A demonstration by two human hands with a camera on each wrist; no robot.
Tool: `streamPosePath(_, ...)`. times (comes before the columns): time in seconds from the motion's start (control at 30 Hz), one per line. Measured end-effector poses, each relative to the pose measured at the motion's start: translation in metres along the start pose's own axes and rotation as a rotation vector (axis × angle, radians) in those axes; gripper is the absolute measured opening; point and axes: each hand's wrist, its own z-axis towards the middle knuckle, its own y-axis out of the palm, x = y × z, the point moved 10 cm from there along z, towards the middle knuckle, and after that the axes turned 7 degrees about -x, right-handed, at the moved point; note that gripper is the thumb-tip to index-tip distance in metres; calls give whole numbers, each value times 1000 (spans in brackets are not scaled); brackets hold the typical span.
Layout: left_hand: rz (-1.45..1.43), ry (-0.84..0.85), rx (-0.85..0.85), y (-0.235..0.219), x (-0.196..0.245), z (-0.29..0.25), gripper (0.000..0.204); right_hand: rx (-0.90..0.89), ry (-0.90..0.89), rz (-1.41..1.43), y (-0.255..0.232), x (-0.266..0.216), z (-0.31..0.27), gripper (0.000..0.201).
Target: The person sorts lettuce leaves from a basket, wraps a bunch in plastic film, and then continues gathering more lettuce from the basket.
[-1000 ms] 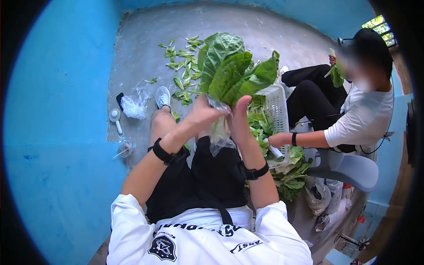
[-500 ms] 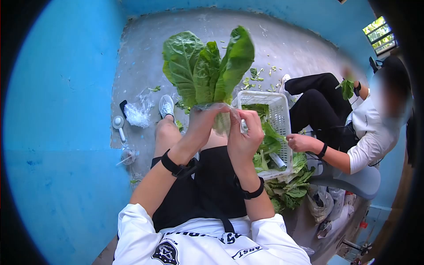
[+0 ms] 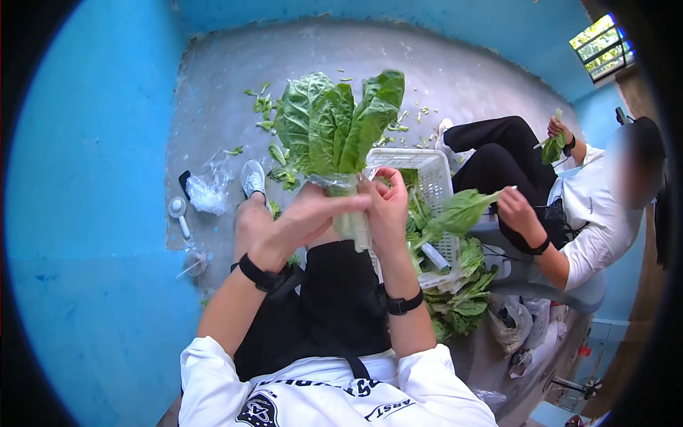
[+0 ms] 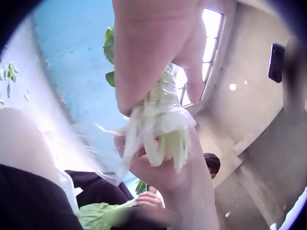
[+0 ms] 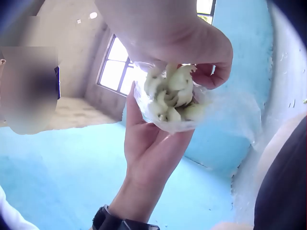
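A bundle of leafy greens stands upright before me, its pale stems wrapped in clear plastic film. My left hand grips the wrapped stems from the left, thumb reaching across the front. On the other side my right hand has its fingers curled against the bundle, pinching the film at the edge of the wrap. A loose tail of film trails off the bundle in both wrist views. Cut stem ends show below the hands.
A white plastic basket of greens stands to my right, with more leaves piled beside it. Another person sits there holding leaves. Leaf scraps, crumpled plastic and a shower head lie on the floor.
The bundle first swung left and turned more upright, then came down slightly. My right hand went from an extended thumb to curled fingers at the film. The other person has lifted a leaf from the basket.
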Motion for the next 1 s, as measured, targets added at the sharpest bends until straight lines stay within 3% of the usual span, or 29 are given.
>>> streamPosePath(0.13,-103,72,178,-17,9,1,33,-254,141,-33,14,0,-8,40)
streamPosePath(0.17,-141,93,202,-26,11,-2,31,-242,130,22,3,-3,-11,43)
streamPosePath(0.27,-209,151,187,-37,17,-3,28,-53,-91,-194,-35,-18,-4,54)
streamPosePath(0.33,-200,34,140,-31,9,-2,29,-92,-42,-69,-16,-11,-3,52)
streamPosePath(0.4,-166,24,115,-18,12,-4,29,-126,2,57,4,-6,-3,51)
streamPosePath(0.47,-132,13,94,-13,11,-5,30,-166,50,171,21,1,-2,36)
streamPosePath(0.5,-130,2,86,-13,9,-4,32,-68,-15,31,14,-2,0,22)
streamPosePath(0.53,-129,-8,76,-14,8,-3,33,-69,-20,30,13,-3,0,22)
streamPosePath(0.6,-62,24,112,-25,9,-2,33,76,-246,-385,1,-36,-10,22)
streamPosePath(0.63,6,57,147,-31,12,-5,32,149,-318,-427,-7,-40,-14,21)
streamPosePath(0.67,1,54,147,-33,12,-6,32,150,-315,-431,-10,-42,-13,21)
streamPosePath(0.73,44,106,172,-34,23,-7,27,172,-528,-691,-1,-76,-22,22)
streamPosePath(0.87,90,135,145,-29,23,-3,27,237,-645,-852,4,-99,-38,15)
streamPosePath(0.93,306,177,180,-23,36,-5,23,212,-590,-851,3,-95,-49,19)
streamPosePath(1.0,315,221,164,-22,34,-2,22,190,-538,-851,4,-90,-54,25)
